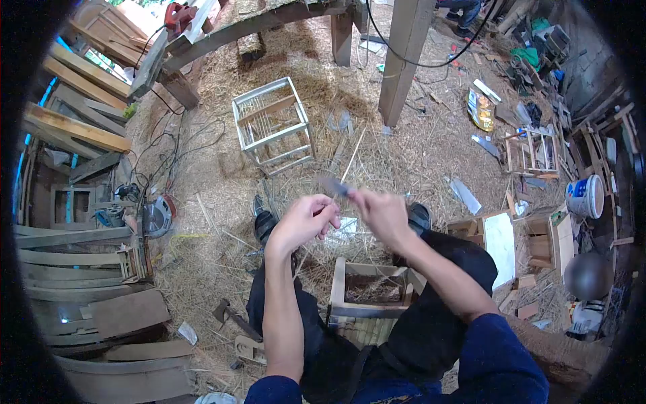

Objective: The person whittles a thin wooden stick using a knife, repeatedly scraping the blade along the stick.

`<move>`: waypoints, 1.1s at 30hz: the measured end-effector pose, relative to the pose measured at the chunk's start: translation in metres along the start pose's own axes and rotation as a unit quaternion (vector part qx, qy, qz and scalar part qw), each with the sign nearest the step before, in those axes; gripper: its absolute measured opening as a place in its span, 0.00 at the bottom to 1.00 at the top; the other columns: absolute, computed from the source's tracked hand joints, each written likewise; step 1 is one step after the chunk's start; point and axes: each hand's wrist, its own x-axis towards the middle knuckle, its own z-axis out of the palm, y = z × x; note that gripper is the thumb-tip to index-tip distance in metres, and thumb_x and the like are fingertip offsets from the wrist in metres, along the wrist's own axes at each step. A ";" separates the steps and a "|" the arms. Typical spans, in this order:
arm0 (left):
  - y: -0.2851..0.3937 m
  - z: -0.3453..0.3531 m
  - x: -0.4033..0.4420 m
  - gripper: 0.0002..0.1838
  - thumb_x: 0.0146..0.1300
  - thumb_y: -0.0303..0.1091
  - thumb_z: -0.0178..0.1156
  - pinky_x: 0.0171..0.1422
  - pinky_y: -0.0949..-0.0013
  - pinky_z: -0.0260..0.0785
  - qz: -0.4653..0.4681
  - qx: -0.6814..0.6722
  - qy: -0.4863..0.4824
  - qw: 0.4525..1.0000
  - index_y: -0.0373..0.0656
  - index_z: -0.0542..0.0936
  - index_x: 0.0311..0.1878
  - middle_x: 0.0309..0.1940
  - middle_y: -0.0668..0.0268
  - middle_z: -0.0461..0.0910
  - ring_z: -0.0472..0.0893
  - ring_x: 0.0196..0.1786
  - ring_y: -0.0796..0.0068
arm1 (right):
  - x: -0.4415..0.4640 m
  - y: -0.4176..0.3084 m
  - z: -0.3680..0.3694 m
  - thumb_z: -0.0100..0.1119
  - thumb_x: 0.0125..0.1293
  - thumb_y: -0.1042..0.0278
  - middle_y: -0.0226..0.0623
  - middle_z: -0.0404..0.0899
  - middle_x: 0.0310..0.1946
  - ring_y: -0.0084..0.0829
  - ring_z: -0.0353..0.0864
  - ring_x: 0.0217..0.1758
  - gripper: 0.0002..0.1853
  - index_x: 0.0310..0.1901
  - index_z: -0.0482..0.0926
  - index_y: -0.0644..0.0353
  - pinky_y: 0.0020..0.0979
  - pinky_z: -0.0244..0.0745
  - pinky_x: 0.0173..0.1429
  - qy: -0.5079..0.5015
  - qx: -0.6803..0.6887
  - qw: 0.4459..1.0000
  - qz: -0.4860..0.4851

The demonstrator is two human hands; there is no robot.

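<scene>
In the head view my left hand is raised over the straw-strewn floor, its fingers curled in. Whatever may be between them is too small to make out. To its right, my right hand is closed around a short, dark-handled tool, whose end is smeared by motion and points toward the left. I cannot tell if that is a blade. A thin pale strip shows just beyond the tool; whether it touches it is unclear. Between my legs stands a small wooden frame with a slatted bamboo part.
Ahead stands a white wooden frame strung with strands. A timber post rises beyond. Planks lie at left near a circular saw. At right are a white bucket and wooden boxes; a hatchet lies lower left.
</scene>
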 end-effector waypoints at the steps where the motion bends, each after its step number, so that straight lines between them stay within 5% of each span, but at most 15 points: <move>1: -0.002 0.001 -0.002 0.11 0.78 0.32 0.55 0.30 0.75 0.72 -0.002 -0.001 -0.010 1.000 0.33 0.81 0.47 0.34 0.62 0.85 0.76 0.27 0.83 | -0.001 0.000 0.000 0.53 0.79 0.49 0.43 0.78 0.15 0.44 0.81 0.17 0.18 0.38 0.87 0.50 0.43 0.74 0.23 0.000 0.016 1.000 0.004; 5: 0.001 -0.004 -0.005 0.10 0.79 0.32 0.53 0.30 0.75 0.72 -0.010 0.004 -0.023 1.000 0.35 0.81 0.49 0.32 0.65 0.84 0.77 0.27 0.82 | -0.007 0.002 0.008 0.53 0.79 0.48 0.42 0.77 0.15 0.40 0.79 0.15 0.18 0.38 0.87 0.49 0.43 0.72 0.21 -0.003 -0.037 0.999 -0.003; 6: 0.001 -0.005 -0.005 0.10 0.79 0.32 0.53 0.30 0.75 0.72 -0.017 0.007 -0.022 1.000 0.36 0.81 0.49 0.31 0.65 0.84 0.77 0.27 0.82 | -0.017 -0.002 0.012 0.53 0.79 0.49 0.40 0.77 0.14 0.37 0.78 0.13 0.17 0.39 0.87 0.48 0.41 0.71 0.20 -0.069 -0.055 0.996 -0.014; 7: -0.001 -0.005 -0.002 0.10 0.79 0.32 0.53 0.31 0.75 0.72 -0.021 0.009 -0.019 1.000 0.36 0.81 0.49 0.31 0.65 0.83 0.77 0.27 0.82 | -0.019 -0.002 0.017 0.53 0.79 0.50 0.39 0.78 0.14 0.35 0.77 0.13 0.17 0.38 0.86 0.49 0.40 0.70 0.20 0.011 -0.088 0.992 -0.086; 12: 0.000 0.000 -0.004 0.10 0.78 0.31 0.54 0.31 0.75 0.72 -0.026 -0.014 -0.040 0.999 0.35 0.80 0.48 0.30 0.66 0.83 0.77 0.26 0.82 | 0.000 0.004 -0.002 0.54 0.78 0.47 0.42 0.78 0.15 0.39 0.79 0.15 0.20 0.33 0.82 0.51 0.42 0.72 0.22 0.027 -0.039 0.999 0.010; 16: -0.007 -0.001 -0.002 0.09 0.77 0.31 0.56 0.31 0.75 0.73 -0.013 -0.023 -0.033 0.999 0.34 0.81 0.48 0.29 0.66 0.83 0.78 0.26 0.82 | -0.009 0.004 0.005 0.51 0.80 0.48 0.42 0.76 0.13 0.43 0.78 0.14 0.22 0.33 0.82 0.53 0.44 0.72 0.21 -0.043 -0.068 0.997 -0.004; 19: -0.003 0.000 -0.003 0.10 0.77 0.32 0.57 0.31 0.75 0.73 -0.015 -0.022 -0.023 0.999 0.34 0.82 0.48 0.28 0.66 0.83 0.78 0.26 0.83 | 0.002 0.005 0.004 0.51 0.79 0.46 0.43 0.74 0.11 0.45 0.78 0.14 0.22 0.32 0.81 0.53 0.45 0.72 0.21 0.045 -0.053 0.998 0.004; 28: -0.001 0.000 0.000 0.10 0.77 0.31 0.57 0.30 0.75 0.74 -0.012 -0.007 -0.022 1.000 0.33 0.83 0.49 0.28 0.66 0.83 0.78 0.26 0.83 | -0.006 0.003 0.007 0.51 0.79 0.47 0.45 0.76 0.14 0.50 0.81 0.18 0.22 0.33 0.83 0.53 0.47 0.74 0.24 0.022 -0.041 0.998 0.034; 33: -0.004 0.000 -0.004 0.11 0.77 0.30 0.56 0.31 0.75 0.75 0.003 -0.013 -0.023 1.000 0.32 0.83 0.50 0.28 0.66 0.83 0.78 0.26 0.82 | -0.002 0.002 -0.002 0.51 0.80 0.48 0.40 0.76 0.12 0.39 0.78 0.14 0.20 0.36 0.85 0.51 0.42 0.73 0.22 -0.009 -0.034 0.999 0.040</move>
